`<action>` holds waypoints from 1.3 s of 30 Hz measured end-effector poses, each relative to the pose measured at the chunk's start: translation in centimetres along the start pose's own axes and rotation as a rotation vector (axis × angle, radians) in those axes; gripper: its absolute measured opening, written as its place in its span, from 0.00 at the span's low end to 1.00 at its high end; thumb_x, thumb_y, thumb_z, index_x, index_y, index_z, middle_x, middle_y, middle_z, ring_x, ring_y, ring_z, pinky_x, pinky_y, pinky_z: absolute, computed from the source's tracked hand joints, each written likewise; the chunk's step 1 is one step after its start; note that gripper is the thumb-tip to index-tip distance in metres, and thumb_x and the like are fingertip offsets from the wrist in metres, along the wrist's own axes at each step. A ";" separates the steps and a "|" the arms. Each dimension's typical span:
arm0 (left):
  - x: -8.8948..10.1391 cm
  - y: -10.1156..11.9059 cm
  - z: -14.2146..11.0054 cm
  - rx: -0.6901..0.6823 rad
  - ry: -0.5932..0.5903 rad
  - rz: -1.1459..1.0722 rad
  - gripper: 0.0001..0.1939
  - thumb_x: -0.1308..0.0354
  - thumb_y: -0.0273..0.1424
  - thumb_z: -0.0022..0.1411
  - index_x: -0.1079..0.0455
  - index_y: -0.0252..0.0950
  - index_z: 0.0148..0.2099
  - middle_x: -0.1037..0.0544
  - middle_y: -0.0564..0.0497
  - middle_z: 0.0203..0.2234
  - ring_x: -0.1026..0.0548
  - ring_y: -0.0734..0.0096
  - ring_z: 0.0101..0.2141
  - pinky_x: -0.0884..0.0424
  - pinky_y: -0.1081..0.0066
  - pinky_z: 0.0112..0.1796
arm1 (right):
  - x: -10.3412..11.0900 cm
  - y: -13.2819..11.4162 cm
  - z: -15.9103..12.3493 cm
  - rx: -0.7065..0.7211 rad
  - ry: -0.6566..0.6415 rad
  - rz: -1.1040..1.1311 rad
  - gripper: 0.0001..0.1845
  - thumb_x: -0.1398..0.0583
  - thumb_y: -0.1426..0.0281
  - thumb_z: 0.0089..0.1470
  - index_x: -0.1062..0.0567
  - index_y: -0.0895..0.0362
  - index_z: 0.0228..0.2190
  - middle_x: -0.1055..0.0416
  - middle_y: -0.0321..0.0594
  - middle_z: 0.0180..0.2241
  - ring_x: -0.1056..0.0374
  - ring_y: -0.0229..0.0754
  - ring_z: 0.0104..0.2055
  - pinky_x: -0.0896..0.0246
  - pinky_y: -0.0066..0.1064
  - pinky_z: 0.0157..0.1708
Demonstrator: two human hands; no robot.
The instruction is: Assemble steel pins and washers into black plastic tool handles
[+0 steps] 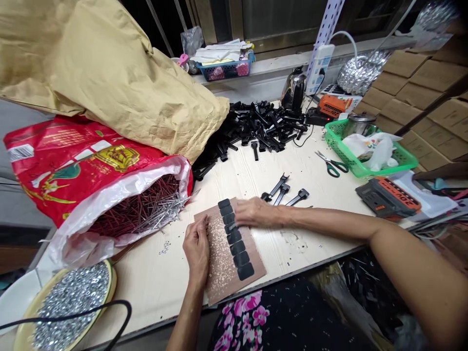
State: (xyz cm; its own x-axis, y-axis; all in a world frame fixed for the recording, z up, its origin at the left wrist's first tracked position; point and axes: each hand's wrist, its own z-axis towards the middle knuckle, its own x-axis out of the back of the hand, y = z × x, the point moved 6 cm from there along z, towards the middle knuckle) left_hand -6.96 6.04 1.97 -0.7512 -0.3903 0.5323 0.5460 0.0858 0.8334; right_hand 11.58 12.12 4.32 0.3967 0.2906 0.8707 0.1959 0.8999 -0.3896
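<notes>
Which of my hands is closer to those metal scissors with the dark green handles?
Right. The right hand is at the right side of the brown rectangular board, left of the scissors; the left hand is farther left, at the board's opposite side.

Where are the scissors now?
In the head view, the scissors lie on the right side of the table, beside the green basket and beyond the right forearm.

From here I see a board at the near edge of the table, pads on it, the left hand left of them, the right hand at them. Leftward sits a bag of nails, a bowl before it; behind, a heap of clips; right, scissors beside a basket.
</notes>
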 end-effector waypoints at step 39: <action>-0.3 0.0 0.0 0.033 0.010 -0.060 0.22 0.56 0.43 0.64 0.27 0.35 0.46 0.24 0.47 0.38 0.26 0.67 0.38 0.32 0.68 0.41 | -0.9 -3.5 -3.1 -0.028 -0.122 0.018 0.16 0.51 0.65 0.64 0.28 0.60 0.34 0.31 0.41 0.34 0.38 0.37 0.37 0.42 0.27 0.33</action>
State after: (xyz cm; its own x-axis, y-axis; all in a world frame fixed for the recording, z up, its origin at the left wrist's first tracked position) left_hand -6.71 6.15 1.77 -0.7783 -0.4044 0.4803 0.4878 0.0923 0.8681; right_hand 13.30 7.72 3.92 0.2882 0.3454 0.8931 0.2152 0.8854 -0.4119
